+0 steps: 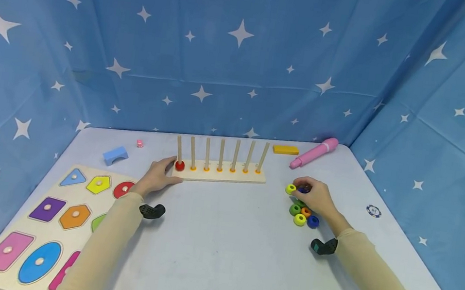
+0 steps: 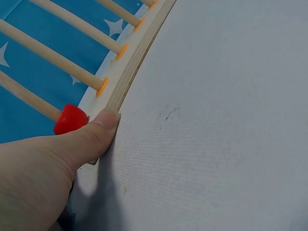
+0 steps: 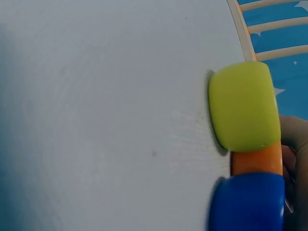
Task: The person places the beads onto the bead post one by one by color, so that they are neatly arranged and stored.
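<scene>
The left end of a wooden peg board (image 1: 223, 178) is in the grip of my left hand (image 1: 158, 177). Its thumb (image 2: 98, 130) lies against the board's front edge, and the other fingers go behind the end. One red bead (image 1: 180, 165) sits at the foot of the leftmost peg. At the right, my right hand (image 1: 316, 195) pinches a yellow bead (image 1: 290, 189) at its fingertips. Dark blue beads (image 1: 303, 188) show partly under that hand. Just in front lie green (image 1: 295, 209), orange (image 1: 306, 212), yellow (image 3: 245, 108) and blue (image 3: 250, 202) beads; the hand hides part of the group.
A shape puzzle board (image 1: 73, 183) lies at the left, partly under my left sleeve. Behind it are a blue arch block (image 1: 115, 155) and a small pink piece (image 1: 140, 143). A yellow block (image 1: 285, 150), pink microphone-like toy (image 1: 314, 153) and round chip (image 1: 373, 211) lie right.
</scene>
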`<state>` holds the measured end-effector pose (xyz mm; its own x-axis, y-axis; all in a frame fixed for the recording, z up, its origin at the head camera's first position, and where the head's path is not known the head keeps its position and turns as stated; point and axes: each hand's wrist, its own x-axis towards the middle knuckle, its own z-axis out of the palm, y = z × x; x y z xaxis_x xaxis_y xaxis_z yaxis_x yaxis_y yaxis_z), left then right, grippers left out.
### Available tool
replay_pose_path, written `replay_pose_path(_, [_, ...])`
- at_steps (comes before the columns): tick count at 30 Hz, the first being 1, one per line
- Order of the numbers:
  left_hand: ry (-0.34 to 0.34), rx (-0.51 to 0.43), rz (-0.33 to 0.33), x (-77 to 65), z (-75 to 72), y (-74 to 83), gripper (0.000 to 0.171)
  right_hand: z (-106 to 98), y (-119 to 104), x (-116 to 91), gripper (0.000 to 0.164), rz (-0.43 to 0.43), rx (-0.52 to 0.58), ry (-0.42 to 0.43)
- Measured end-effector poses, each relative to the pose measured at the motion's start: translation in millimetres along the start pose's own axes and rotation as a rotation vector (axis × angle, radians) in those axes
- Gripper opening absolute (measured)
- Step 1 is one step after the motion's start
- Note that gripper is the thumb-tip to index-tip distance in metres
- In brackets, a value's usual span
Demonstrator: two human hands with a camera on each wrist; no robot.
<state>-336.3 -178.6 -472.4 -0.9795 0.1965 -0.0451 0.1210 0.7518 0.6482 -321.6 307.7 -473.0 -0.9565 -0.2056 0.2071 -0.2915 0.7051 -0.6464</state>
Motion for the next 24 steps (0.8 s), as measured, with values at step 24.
replay_pose_path(24, [0.004, -0.002, -0.002, -0.1, 1.6, -1.7, 0.084, -23.8, -104.1, 74.7, 0.034, -0.051, 0.251, 0.173])
